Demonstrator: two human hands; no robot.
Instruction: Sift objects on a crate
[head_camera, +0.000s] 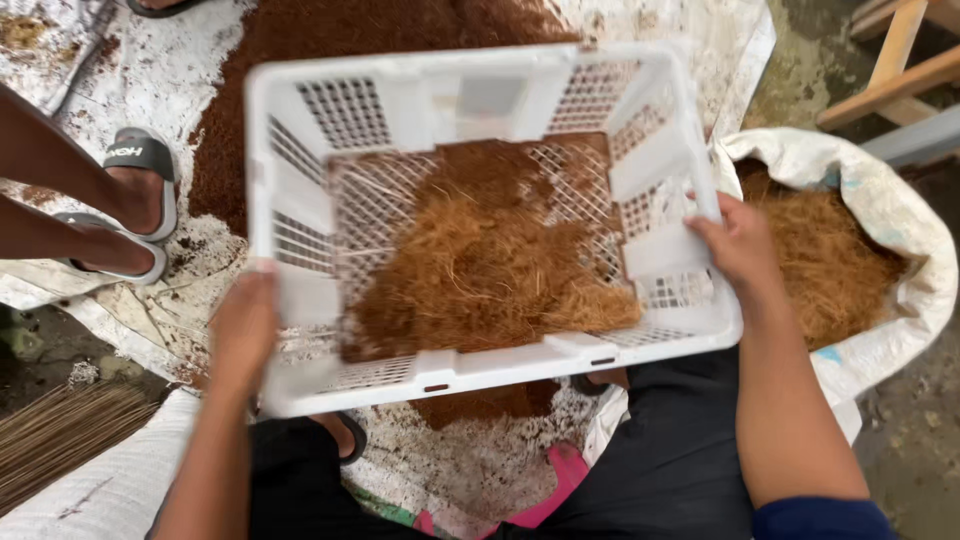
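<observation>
— Both hands on it? 
— Yes: the left hand (243, 330) grips the near-left rim of the white plastic mesh basket (480, 85), the right hand (737, 243) clasps its right wall. 
— And inside? 
— A heap of brown coconut fibre (490, 265), held above powdery husk on the white sheet (165, 70). A fibre-filled sack (880, 200) sits right; someone's sandalled feet (130, 215) left.

Outdoor work spot on a covered floor, in flat daylight

A white woven sheet (160, 75) dusted with brown powder (300, 40) covers the ground; bare grey concrete floor (915, 440) shows at right and lower left. Wooden furniture legs (895, 70) stand at the upper right. A bundle of thin brown sticks (60, 430) lies at the lower left. Another person's sandalled feet (135, 215) stand at the left.
</observation>
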